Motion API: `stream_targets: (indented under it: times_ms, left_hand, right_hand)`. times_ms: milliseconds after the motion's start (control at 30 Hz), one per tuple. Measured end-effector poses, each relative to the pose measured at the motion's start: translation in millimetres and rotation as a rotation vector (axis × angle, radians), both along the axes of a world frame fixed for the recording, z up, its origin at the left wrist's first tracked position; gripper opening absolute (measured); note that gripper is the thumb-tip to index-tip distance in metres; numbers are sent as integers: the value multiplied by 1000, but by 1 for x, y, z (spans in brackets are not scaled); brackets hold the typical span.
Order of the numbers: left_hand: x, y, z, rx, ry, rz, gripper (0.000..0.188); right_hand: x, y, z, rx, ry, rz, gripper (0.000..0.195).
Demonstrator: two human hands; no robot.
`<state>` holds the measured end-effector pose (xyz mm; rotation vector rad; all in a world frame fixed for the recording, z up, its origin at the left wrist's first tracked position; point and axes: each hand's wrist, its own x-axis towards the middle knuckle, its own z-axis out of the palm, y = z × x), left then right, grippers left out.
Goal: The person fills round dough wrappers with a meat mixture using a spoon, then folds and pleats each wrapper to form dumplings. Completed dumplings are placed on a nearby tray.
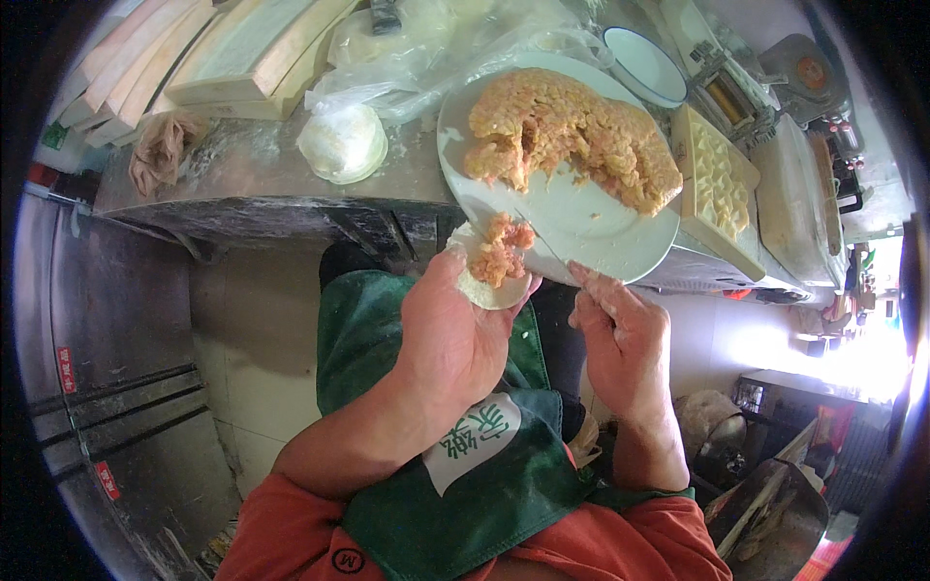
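My left hand (450,327) cups a round dough wrapper (494,296). A lump of pinkish minced filling (503,250) sits on the wrapper. My right hand (628,341), floury at the fingers, grips a thin flat tool (543,236), seen nearly edge-on; its tip lies close to the filling, and I cannot tell whether they touch. Just beyond both hands is a large white plate (581,243), reaching over the worktop's front edge. A big mound of minced filling (574,131) covers its far side, with a hollow facing me.
A stack of floury round wrappers (343,149) stands left of the plate, by clear plastic bags (399,58). Stacked boxes (232,62) and a crumpled bag (163,149) lie farther left. To the right are a blue-rimmed bowl (645,65), a tray of dumplings (719,178) and a roller machine (734,98).
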<state>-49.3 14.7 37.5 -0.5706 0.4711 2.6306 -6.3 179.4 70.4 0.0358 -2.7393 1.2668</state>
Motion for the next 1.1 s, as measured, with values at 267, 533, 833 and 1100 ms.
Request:
stream_targets:
  times_ms: [267, 533, 833, 1100]
  left_hand:
    - [1, -1, 0, -54, -100, -4, 44]
    - [2, 1, -2, -11, -4, 15, 46]
    - [2, -1, 1, -22, -20, 4, 45]
    - [-1, -4, -4, 15, -7, 1, 45]
  right_hand:
    - [-4, -14, 5, 63, -69, -35, 29]
    - [-8, -7, -2, 232, 78, -86, 32]
    - [-6, -12, 5, 206, -44, 71, 30]
    - [0, -4, -1, 217, -47, 183, 34]
